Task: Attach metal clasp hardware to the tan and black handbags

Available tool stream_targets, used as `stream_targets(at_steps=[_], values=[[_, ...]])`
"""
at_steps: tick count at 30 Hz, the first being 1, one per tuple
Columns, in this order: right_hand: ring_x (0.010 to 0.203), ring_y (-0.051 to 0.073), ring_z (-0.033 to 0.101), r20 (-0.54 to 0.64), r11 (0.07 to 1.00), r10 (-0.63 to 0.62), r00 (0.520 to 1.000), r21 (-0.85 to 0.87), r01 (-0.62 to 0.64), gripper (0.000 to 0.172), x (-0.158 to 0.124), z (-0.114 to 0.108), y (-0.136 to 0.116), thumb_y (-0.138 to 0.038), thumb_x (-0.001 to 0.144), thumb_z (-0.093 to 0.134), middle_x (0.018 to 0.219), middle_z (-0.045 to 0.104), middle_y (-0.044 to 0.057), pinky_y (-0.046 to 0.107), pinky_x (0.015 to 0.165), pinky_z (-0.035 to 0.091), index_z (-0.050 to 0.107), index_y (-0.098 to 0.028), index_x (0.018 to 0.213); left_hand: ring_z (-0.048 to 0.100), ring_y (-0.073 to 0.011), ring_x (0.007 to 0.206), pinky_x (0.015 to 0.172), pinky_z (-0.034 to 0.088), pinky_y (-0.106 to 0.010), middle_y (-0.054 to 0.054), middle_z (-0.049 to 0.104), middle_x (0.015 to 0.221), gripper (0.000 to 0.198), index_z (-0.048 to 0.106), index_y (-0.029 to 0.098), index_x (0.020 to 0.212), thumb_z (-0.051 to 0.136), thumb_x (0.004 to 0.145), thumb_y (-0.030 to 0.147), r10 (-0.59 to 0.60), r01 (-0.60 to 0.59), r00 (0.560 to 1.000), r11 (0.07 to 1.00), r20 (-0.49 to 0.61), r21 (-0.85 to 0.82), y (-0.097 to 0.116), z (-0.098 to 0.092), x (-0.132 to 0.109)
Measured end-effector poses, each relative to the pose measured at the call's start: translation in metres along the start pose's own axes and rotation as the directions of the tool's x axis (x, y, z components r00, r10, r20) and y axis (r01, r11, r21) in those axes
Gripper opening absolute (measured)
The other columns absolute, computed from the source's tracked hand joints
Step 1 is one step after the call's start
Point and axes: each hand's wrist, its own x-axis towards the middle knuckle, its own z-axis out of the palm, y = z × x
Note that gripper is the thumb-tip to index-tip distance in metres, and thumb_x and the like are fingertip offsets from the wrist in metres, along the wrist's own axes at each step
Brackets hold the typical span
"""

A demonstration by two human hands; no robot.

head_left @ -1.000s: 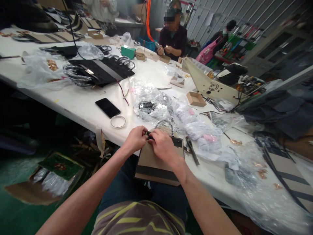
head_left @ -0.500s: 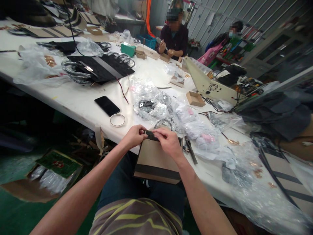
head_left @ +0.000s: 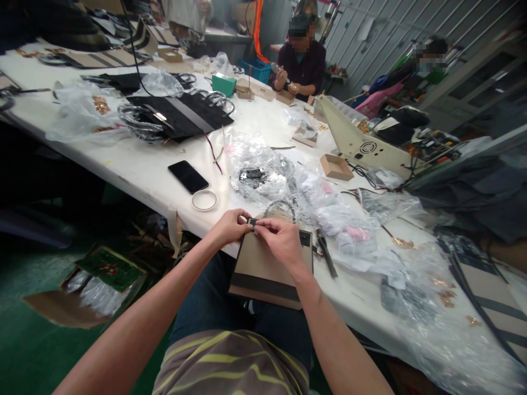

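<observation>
A tan handbag (head_left: 263, 263) with black edging and a dark band rests on my lap against the table edge. My left hand (head_left: 233, 226) is closed in a pinch on the bag's upper left corner. Beside it, the fingertips of my right hand (head_left: 280, 237) are pinched together at the top edge, over a small dark piece I cannot make out. Behind the hands rises the bag's wrapped handle (head_left: 280, 204). Just right of the bag, a dark slim tool (head_left: 326, 253) lies on the table.
Left of the bag lie a phone (head_left: 188, 176) and a tape roll (head_left: 204, 201). Plastic bags of small parts (head_left: 263, 175) spread behind and to the right. Black handbags (head_left: 181, 115) lie further left. A beige machine (head_left: 358, 140) stands behind; a person (head_left: 302, 60) sits across the table.
My right hand has drawn slightly back from the bag's top edge, fingertips closer to my left hand. The view has shifted a little, so the table appears further right.
</observation>
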Motion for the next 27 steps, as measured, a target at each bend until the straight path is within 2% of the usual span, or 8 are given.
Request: stream_targets(at_steps=[5, 9, 11, 13, 18, 20, 23, 27], values=[[0.088, 0.023, 0.077, -0.018, 0.981, -0.146, 0.989, -0.128, 0.142, 0.010, 0.001, 0.003, 0.002, -0.027, 0.095, 0.081, 0.099, 0.086, 0.004, 0.037, 0.088, 0.060, 0.090, -0.026, 0.100, 0.060, -0.0129, 0.053, 0.045, 0.044, -0.022, 0.003, 0.069, 0.069, 0.032, 0.073, 0.012, 0.116, 0.078, 0.084, 0.015, 0.001, 0.000, 1.000, 1.000, 0.020, -0.012, -0.004, -0.001, 0.003], [0.082, 0.020, 0.072, -0.056, 0.962, -0.200, 0.978, -0.202, 0.185, 0.012, -0.001, 0.006, 0.003, -0.025, 0.096, 0.081, 0.101, 0.081, 0.006, 0.036, 0.080, 0.058, 0.088, -0.024, 0.106, 0.062, -0.0132, 0.053, 0.046, 0.046, -0.022, 0.004, 0.068, 0.069, 0.032, 0.073, 0.013, 0.116, 0.079, 0.084, 0.015, -0.011, 0.012, 1.000, 0.999, 0.024, -0.034, -0.005, -0.001, 0.004], [0.086, 0.021, 0.073, -0.048, 0.955, -0.224, 0.973, -0.208, 0.209, 0.009, -0.003, 0.006, 0.003, -0.022, 0.098, 0.078, 0.098, 0.080, 0.005, 0.037, 0.083, 0.058, 0.087, -0.024, 0.101, 0.062, -0.0134, 0.053, 0.045, 0.047, -0.022, 0.005, 0.067, 0.068, 0.030, 0.072, 0.013, 0.115, 0.078, 0.085, 0.014, -0.024, 0.025, 0.999, 0.998, 0.031, -0.050, -0.004, -0.001, 0.004], [0.092, 0.023, 0.074, -0.028, 0.945, -0.251, 0.967, -0.222, 0.239, 0.015, -0.005, 0.005, 0.003, -0.021, 0.102, 0.073, 0.099, 0.080, 0.006, 0.038, 0.088, 0.058, 0.087, -0.023, 0.098, 0.061, -0.0130, 0.052, 0.044, 0.047, -0.022, 0.005, 0.066, 0.067, 0.028, 0.072, 0.013, 0.113, 0.076, 0.086, 0.012, -0.030, 0.032, 0.999, 0.998, 0.032, -0.060, -0.004, -0.001, 0.004], [0.101, 0.024, 0.074, 0.065, 0.942, -0.254, 0.965, -0.211, 0.262, 0.023, -0.013, 0.005, 0.001, -0.018, 0.099, 0.075, 0.118, 0.077, 0.008, 0.038, 0.093, 0.061, 0.082, -0.023, 0.120, 0.059, -0.0119, 0.050, 0.042, 0.046, -0.021, 0.005, 0.064, 0.067, 0.023, 0.072, 0.012, 0.113, 0.074, 0.089, 0.011, -0.018, 0.020, 0.999, 0.996, 0.029, -0.081, -0.003, 0.000, 0.004], [0.096, 0.023, 0.073, 0.056, 0.948, -0.241, 0.969, -0.202, 0.248, 0.026, -0.014, 0.007, 0.002, -0.015, 0.096, 0.076, 0.118, 0.077, 0.008, 0.038, 0.090, 0.061, 0.079, -0.022, 0.121, 0.059, -0.0119, 0.050, 0.043, 0.048, -0.022, 0.006, 0.064, 0.066, 0.022, 0.072, 0.011, 0.112, 0.074, 0.090, 0.011, -0.027, 0.030, 0.999, 0.995, 0.028, -0.090, -0.003, 0.000, 0.003], [0.090, 0.023, 0.072, 0.003, 0.950, -0.237, 0.972, -0.209, 0.232, 0.020, -0.015, 0.009, 0.003, -0.014, 0.097, 0.074, 0.112, 0.077, 0.007, 0.038, 0.088, 0.061, 0.078, -0.021, 0.115, 0.059, -0.0122, 0.050, 0.043, 0.050, -0.022, 0.006, 0.064, 0.065, 0.021, 0.071, 0.011, 0.112, 0.074, 0.091, 0.010, -0.035, 0.038, 0.999, 0.994, 0.028, -0.098, -0.002, 0.000, 0.003], [0.100, 0.025, 0.074, 0.008, 0.941, -0.275, 0.961, -0.202, 0.271, 0.022, -0.017, 0.012, 0.006, -0.015, 0.100, 0.070, 0.121, 0.078, 0.009, 0.039, 0.091, 0.061, 0.076, -0.023, 0.120, 0.059, -0.0123, 0.049, 0.042, 0.048, -0.022, 0.007, 0.064, 0.064, 0.021, 0.072, 0.011, 0.111, 0.074, 0.090, 0.008, -0.030, 0.032, 0.999, 0.996, 0.024, -0.087, 0.000, 0.000, 0.002]])
